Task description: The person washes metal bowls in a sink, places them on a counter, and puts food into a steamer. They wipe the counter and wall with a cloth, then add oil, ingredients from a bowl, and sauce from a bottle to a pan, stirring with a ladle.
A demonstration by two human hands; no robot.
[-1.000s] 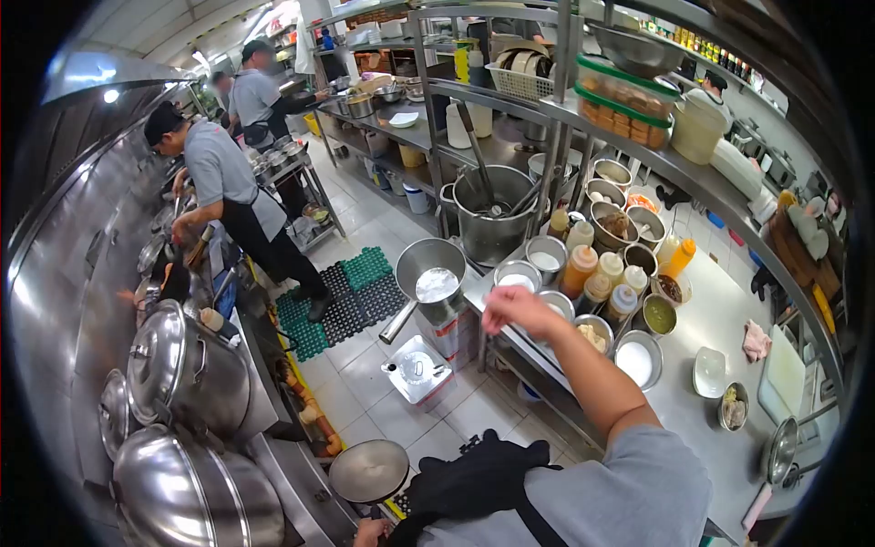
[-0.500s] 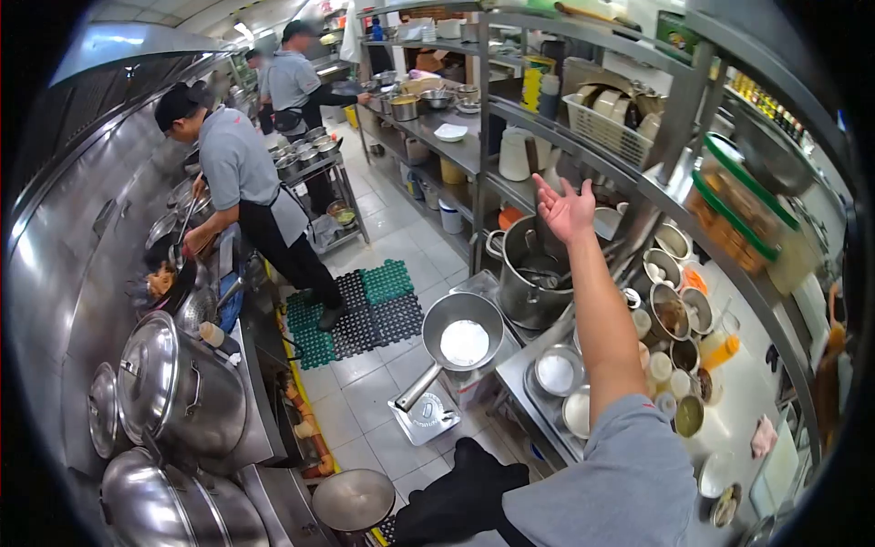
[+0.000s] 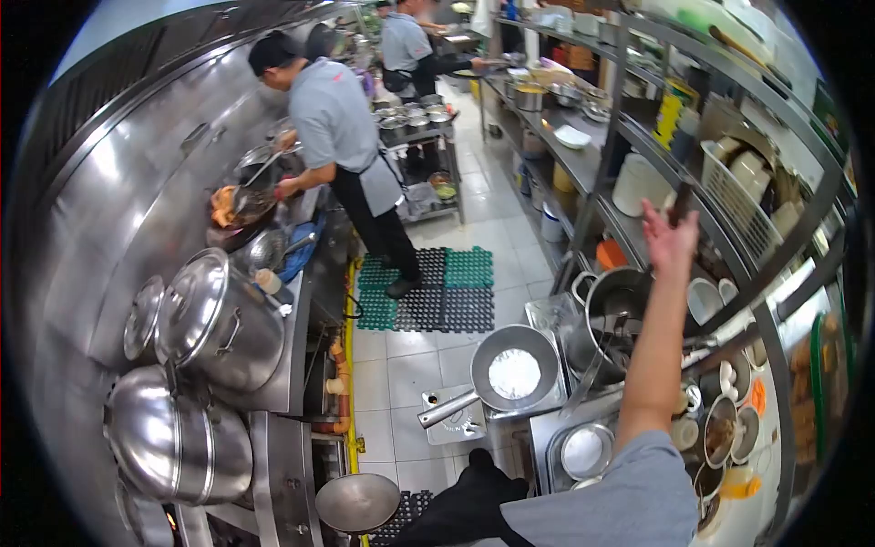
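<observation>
My right hand [image 3: 670, 239] reaches forward over a large steel stockpot [image 3: 583, 345], palm up and fingers apart. A dark upright handle [image 3: 682, 199] shows between its thumb and fingers; whether they touch is something I cannot tell. Inside the pot, long utensils are partly hidden by my forearm. My left hand is out of the frame. Nearer to me, a grey long-handled pan [image 3: 480, 376] holds something white.
On the left, a cook [image 3: 337, 137] works at a wok. Large lidded pots [image 3: 219, 319] stand on that side. A steel shelf rack [image 3: 747, 273] rises at right. Food containers [image 3: 720, 428] line the counter below it. A rubber mat [image 3: 424, 289] lies on the floor.
My view has turned left, so the scene sits further right. My right hand has moved from beside the dark handle to overlapping it. The cook still works at the wok.
</observation>
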